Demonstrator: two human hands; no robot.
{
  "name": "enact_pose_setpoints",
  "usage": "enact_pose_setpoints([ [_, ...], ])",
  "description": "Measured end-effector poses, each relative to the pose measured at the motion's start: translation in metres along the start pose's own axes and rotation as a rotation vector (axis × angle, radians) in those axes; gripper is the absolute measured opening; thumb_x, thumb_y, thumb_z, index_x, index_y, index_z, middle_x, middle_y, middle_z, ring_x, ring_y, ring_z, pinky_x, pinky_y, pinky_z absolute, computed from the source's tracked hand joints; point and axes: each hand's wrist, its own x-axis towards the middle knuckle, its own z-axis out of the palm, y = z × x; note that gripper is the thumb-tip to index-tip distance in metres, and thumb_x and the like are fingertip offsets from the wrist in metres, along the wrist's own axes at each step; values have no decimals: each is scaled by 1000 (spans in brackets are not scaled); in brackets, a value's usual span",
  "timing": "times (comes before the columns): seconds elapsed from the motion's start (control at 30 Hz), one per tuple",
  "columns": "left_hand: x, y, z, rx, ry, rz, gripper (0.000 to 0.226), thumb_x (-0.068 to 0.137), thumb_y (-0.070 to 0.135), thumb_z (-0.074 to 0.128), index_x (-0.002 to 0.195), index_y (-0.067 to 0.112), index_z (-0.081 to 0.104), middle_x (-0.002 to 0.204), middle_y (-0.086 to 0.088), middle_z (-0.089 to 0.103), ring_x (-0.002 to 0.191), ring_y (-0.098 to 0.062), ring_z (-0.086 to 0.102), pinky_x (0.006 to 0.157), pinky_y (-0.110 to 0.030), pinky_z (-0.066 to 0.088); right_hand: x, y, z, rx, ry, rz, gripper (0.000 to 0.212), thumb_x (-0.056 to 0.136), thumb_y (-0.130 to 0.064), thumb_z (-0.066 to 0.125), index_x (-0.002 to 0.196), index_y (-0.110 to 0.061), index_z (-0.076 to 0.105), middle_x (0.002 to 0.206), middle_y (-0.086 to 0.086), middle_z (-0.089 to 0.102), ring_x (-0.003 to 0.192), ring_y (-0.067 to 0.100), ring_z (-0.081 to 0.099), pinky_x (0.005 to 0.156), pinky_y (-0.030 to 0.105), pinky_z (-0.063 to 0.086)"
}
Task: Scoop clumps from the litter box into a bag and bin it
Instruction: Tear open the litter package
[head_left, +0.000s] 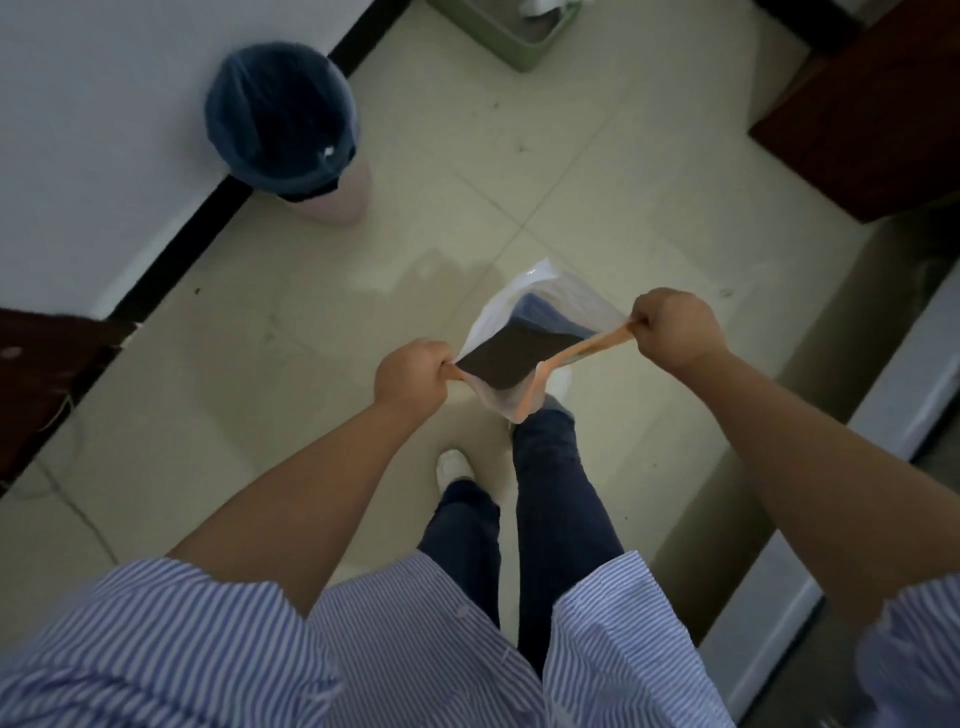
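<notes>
I stand over a tiled floor holding a thin white plastic bag (524, 306) with orange handles at waist height. My left hand (413, 376) grips the left handle and my right hand (675, 327) grips the right handle, pulling the mouth wide. The inside of the bag looks dark; its contents cannot be made out. A pink bin (291, 130) lined with a blue bag stands by the wall at the upper left, well away from both hands. A green litter box (519, 47) sits at the top edge, cut off by the frame.
A white wall with a black skirting (208, 213) runs along the left. Dark wooden furniture (872, 119) fills the upper right. A white cabinet edge (914, 395) lines the right side. My feet in white shoes (453, 465) stand below the bag.
</notes>
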Motion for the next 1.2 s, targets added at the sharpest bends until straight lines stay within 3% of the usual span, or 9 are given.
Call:
enact_pose_setpoints([
  [0.13, 86, 23, -20, 77, -31, -47, 21, 90, 6, 46, 88, -5, 63, 93, -22, 61, 87, -34, 56, 62, -27, 26, 76, 34, -24, 36, -40, -4, 19, 85, -2, 49, 94, 7, 63, 101, 25, 61, 96, 37, 56, 69, 31, 34],
  [0.2, 127, 38, -30, 88, -48, -62, 20, 91, 4, 45, 87, -7, 62, 94, -22, 61, 87, -33, 56, 63, -26, 28, 113, 50, -37, 16, -73, -14, 19, 86, -2, 48, 95, 6, 62, 101, 23, 61, 95, 36, 56, 67, 28, 31],
  [0.3, 190, 64, -41, 93, -77, -29, 24, 92, 5, 43, 90, -8, 63, 97, -24, 61, 91, -34, 56, 65, -29, 31, 170, 69, -55, -11, -114, -56, 20, 86, -2, 47, 97, 4, 62, 104, 22, 60, 97, 35, 57, 71, 32, 38],
  [0.43, 262, 84, -47, 109, -102, -23, 47, 81, 22, 28, 92, -6, 64, 98, -23, 62, 91, -32, 57, 65, -28, 30, 238, 82, -83, -73, -166, -61, 22, 86, -3, 47, 102, 1, 62, 107, 19, 59, 100, 35, 56, 79, 36, 43],
  [0.57, 336, 97, -50, 118, -115, -74, 24, 93, 5, 41, 98, -3, 64, 102, -20, 62, 94, -32, 56, 66, -26, 30, 307, 94, -107, -74, -178, -21, 22, 85, -1, 46, 102, 3, 61, 109, 21, 58, 101, 36, 55, 81, 35, 43],
  [0.67, 387, 113, -57, 98, -163, -51, 24, 92, 1, 42, 101, -3, 64, 104, -21, 62, 96, -31, 57, 68, -27, 32, 357, 101, -127, -48, -196, 75, 23, 85, 0, 45, 102, 4, 60, 110, 22, 57, 101, 36, 56, 81, 34, 44],
  [0.8, 444, 130, -67, 114, -302, -51, 28, 94, 3, 40, 112, -1, 61, 115, -19, 59, 105, -28, 55, 80, -30, 37, 423, 109, -146, 23, -177, 145, 22, 87, 1, 44, 102, 6, 59, 109, 23, 58, 100, 36, 56, 78, 32, 41],
  [1.0, 526, 142, -64, 95, -352, -88, 28, 94, 1, 38, 110, 0, 61, 115, -17, 58, 106, -25, 54, 81, -28, 36, 521, 129, -155, 45, -141, 197, 23, 88, 3, 41, 103, 7, 58, 112, 25, 56, 102, 37, 54, 78, 34, 40],
  [1.2, 588, 166, -38, 11, -419, -148, 27, 93, 3, 41, 114, 2, 59, 119, -12, 56, 110, -23, 52, 85, -24, 34, 622, 153, -171, -11, -82, 83, 26, 89, 1, 40, 106, 8, 58, 116, 27, 55, 107, 37, 52, 85, 37, 37],
])
